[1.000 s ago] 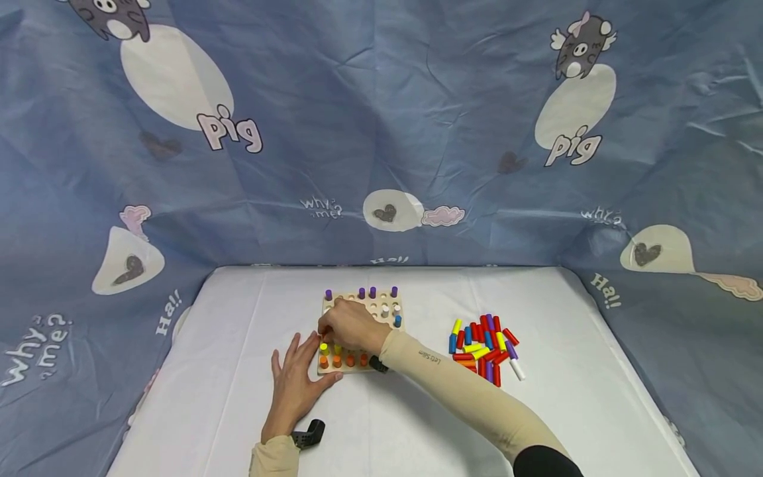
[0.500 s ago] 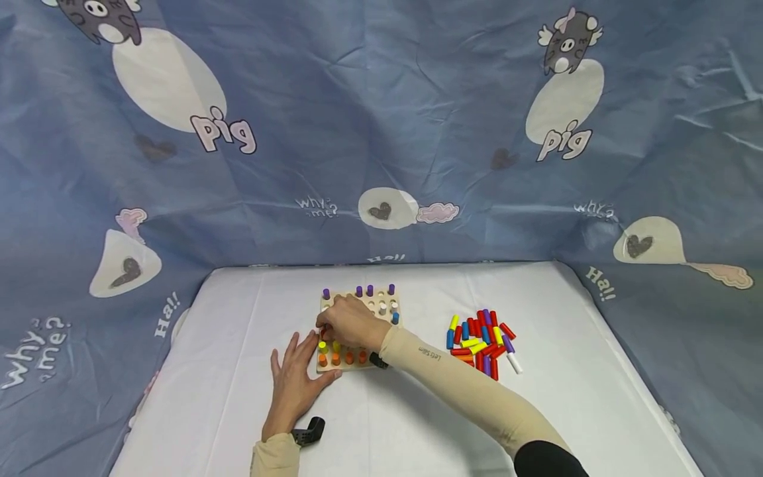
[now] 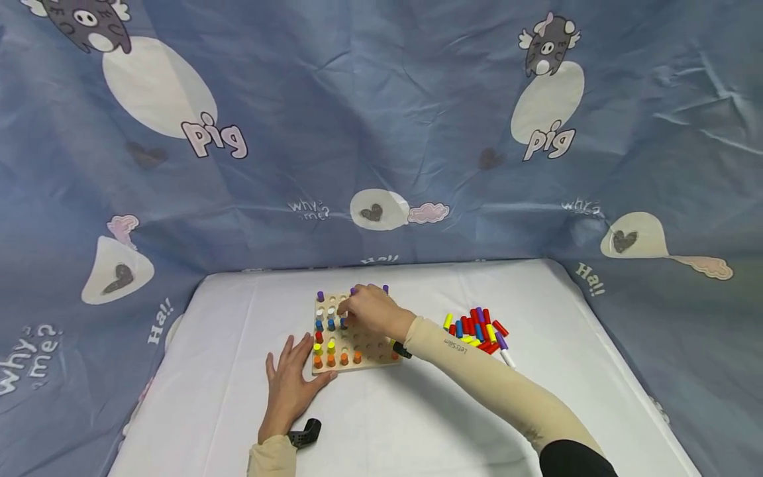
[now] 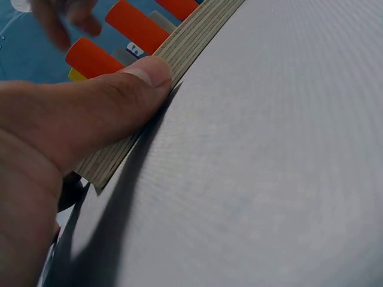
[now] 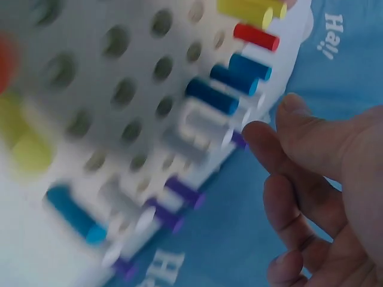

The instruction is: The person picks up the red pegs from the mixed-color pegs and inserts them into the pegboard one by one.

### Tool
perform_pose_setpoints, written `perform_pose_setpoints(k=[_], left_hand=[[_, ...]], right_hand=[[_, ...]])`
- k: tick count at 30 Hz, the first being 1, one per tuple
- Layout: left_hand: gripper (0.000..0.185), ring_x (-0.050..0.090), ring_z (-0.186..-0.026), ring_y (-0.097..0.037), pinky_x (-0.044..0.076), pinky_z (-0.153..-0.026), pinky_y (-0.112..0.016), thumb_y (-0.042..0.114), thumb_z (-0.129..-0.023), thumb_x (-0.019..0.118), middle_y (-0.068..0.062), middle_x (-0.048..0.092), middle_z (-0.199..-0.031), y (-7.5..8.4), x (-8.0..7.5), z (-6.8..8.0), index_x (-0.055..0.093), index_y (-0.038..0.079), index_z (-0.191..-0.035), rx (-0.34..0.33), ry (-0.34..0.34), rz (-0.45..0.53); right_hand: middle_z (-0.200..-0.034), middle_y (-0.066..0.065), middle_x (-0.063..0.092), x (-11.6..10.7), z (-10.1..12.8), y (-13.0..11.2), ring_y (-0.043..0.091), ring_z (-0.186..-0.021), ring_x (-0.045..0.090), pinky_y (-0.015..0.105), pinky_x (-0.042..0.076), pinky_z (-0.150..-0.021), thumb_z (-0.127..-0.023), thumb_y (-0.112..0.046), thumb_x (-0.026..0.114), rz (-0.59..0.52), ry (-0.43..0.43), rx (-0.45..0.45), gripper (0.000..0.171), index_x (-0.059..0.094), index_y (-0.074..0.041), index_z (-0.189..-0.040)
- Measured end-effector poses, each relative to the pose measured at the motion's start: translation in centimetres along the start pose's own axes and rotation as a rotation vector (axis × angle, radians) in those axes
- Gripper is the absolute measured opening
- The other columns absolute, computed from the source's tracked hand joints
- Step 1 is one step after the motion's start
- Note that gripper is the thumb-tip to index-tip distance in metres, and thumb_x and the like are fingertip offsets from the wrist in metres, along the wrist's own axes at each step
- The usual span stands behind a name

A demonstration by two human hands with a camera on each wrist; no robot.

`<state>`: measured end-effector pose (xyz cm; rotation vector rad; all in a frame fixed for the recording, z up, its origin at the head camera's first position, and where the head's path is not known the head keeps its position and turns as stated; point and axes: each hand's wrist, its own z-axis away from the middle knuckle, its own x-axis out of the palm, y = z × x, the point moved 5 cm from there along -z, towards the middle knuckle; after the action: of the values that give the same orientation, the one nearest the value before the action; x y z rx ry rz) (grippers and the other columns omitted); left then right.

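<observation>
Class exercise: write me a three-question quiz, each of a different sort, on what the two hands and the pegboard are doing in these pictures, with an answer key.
1. True or false: the left hand holds a peg from the loose pile.
2. Multiple choice: the front row of the pegboard holds pegs of which colour? A purple, B orange, C white.
3. Short answer: what does the right hand hold?

Key:
1. False. It lies flat on the table, its thumb pressed against the board's edge.
2. B. The orange pegs stand nearest the person.
3. Nothing; its fingers are loosely open over the board.
</observation>
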<state>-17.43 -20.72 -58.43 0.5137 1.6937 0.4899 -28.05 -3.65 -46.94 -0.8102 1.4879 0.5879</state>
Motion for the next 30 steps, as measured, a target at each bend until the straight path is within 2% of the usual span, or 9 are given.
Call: perform_pose_setpoints(k=[8, 12, 19, 30], left_hand=[[0.094, 0.028, -0.158, -0.048, 0.001, -0.125, -0.078, 0.048, -0.081, 0.088, -0.02, 0.05, -0.162, -0.4, -0.4, 0.2, 0.053, 0.001, -0.154, -0.001, 0.011, -0.001], [0.094, 0.028, -0.157, -0.048, 0.002, -0.125, -0.078, 0.048, -0.081, 0.088, -0.02, 0.051, -0.161, -0.4, -0.4, 0.3, 0.053, 0.0, -0.154, -0.001, 0.013, -0.005], [0.094, 0.028, -0.157, -0.049, 0.002, -0.124, -0.078, 0.047, -0.081, 0.089, -0.021, 0.051, -0.161, -0.3, -0.1, 0.4, 0.052, 0.0, -0.154, -0.004, 0.01, 0.003], [0.094, 0.028, -0.157, -0.049, 0.002, -0.125, -0.078, 0.046, -0.081, 0.089, -0.022, 0.05, -0.161, 0.1, 0.1, 0.0, 0.052, 0.0, -0.154, 0.016, 0.016, 0.004]], right_hand=[[-0.092, -0.006, 0.082, -2.2, 3.0, 3.5, 0.017, -0.076, 0.059, 0.035, 0.052, -0.069, -0.091, -0.021, 0.085, 0.009, 0.077, 0.001, 0.018, 0.085, -0.019, -0.109], [-0.099, -0.007, 0.083, -2.6, 4.4, 5.0, 0.017, -0.075, 0.059, 0.035, 0.052, -0.069, -0.09, -0.021, 0.085, 0.013, 0.091, 0.024, 0.018, 0.085, -0.019, -0.108], [-0.1, -0.004, 0.083, -3.6, 7.2, 7.3, 0.017, -0.075, 0.058, 0.034, 0.051, -0.068, -0.091, -0.017, 0.084, -0.003, 0.103, 0.058, 0.016, 0.085, -0.016, -0.107], [-0.09, -0.005, 0.082, -4.5, 13.7, 10.5, 0.009, -0.071, 0.05, 0.025, 0.047, -0.065, -0.089, -0.018, 0.087, -0.05, 0.116, 0.127, 0.01, 0.085, -0.015, -0.099]])
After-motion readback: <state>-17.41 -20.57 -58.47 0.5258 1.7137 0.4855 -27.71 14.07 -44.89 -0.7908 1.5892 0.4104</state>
